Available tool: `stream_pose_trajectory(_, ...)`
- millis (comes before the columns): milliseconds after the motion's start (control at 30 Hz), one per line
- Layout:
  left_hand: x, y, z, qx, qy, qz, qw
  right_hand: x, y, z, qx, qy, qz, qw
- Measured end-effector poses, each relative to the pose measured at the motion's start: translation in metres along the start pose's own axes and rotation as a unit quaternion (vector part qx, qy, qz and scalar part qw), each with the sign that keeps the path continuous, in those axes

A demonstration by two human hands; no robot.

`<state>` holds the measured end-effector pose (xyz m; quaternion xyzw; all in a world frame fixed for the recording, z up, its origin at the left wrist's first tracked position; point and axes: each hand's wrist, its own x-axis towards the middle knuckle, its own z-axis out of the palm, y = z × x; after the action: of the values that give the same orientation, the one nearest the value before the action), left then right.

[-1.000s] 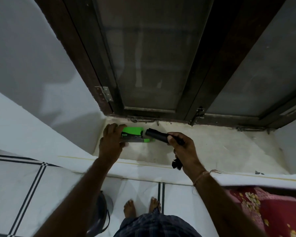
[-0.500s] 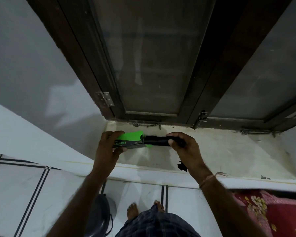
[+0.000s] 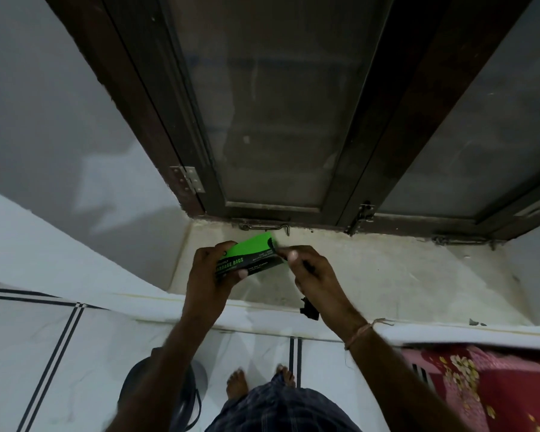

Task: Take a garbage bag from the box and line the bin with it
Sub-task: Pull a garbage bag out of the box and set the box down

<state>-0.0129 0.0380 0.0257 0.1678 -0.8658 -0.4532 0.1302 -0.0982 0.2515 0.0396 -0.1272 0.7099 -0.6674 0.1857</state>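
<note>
My left hand grips a green and black garbage bag box above the stone window sill. At the box's right end my right hand has its fingertips pinched together. The black roll is almost fully hidden inside the box. A folded black garbage bag hangs from under my right palm. On the floor below my left forearm stands the dark round bin, partly covered by that arm.
The sill runs under a dark wooden window frame with metal latches. A red floral bedcover lies at the lower right. My bare feet stand on the white tiled floor beside the bin.
The black roll that stuck out of the box has gone back into it as my right hand moved left to the box's end. Both hands rose slightly.
</note>
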Motion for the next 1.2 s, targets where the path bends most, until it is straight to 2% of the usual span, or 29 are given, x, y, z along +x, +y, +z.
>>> stream_pose_trajectory(33,-0.002,0.0,0.0,-0.004,0.004,-0.005,1.0,-0.001,0.0,0.0,-0.002,0.008,-0.009,1.0)
stream_pose_trajectory(100,-0.004,0.0,0.0,-0.009,0.016,-0.011,1.0,-0.003,0.001,0.001,0.01,0.075,-0.022,0.997)
stream_pose_trajectory(200,-0.009,0.002,0.002,-0.017,0.013,-0.005,1.0,-0.006,0.004,0.009,0.015,0.145,0.022,0.989)
stream_pose_trajectory(267,-0.012,0.004,0.003,-0.026,0.009,0.003,1.0,-0.006,0.004,0.013,0.022,0.158,0.047,0.986)
stream_pose_trajectory(433,-0.017,0.004,-0.001,-0.019,0.011,0.02,1.0,-0.004,0.001,0.017,0.121,0.155,0.129,0.972)
stream_pose_trajectory(600,-0.02,0.006,-0.003,-0.009,0.023,0.013,1.0,-0.011,-0.003,0.015,0.076,0.127,0.023,0.989)
stream_pose_trajectory(767,-0.022,0.011,-0.003,-0.018,0.021,0.014,1.0,-0.013,-0.011,0.013,0.024,0.083,-0.037,0.996)
stream_pose_trajectory(1067,-0.023,0.012,-0.006,-0.018,0.033,0.024,0.999,-0.019,-0.008,0.017,-0.003,0.059,-0.071,0.996)
stream_pose_trajectory(1200,-0.025,0.012,-0.004,-0.022,0.039,0.011,0.999,-0.022,0.002,0.022,-0.08,0.053,-0.088,0.991)
